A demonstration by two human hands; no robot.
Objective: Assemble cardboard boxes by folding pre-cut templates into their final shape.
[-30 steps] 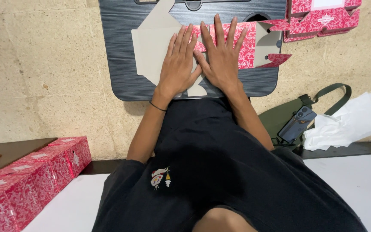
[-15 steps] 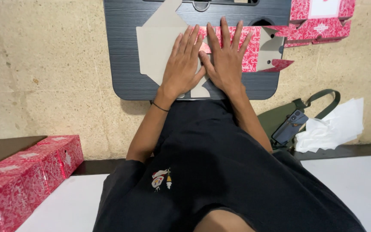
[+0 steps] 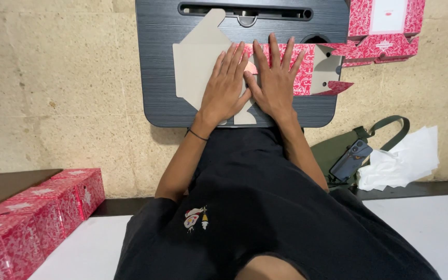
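While both palms are pressed flat on the box blank (image 3: 203, 65), a crease is judged to be in the making; a fold of the stiff grey flap left of the grip seems called for. Nothing is grasped: the left hand (image 3: 225, 88) and right hand (image 3: 274, 83) lie splayed, released, on the matte card over the dark grained surface (image 3: 156, 78). Right of the grip, glossy patterned red shows.

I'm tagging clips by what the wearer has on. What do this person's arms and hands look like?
Both arms are bare up to short black sleeves. The left hand has a thin dark band at its wrist. The right hand wears nothing visible: no gloves, rings or watch.
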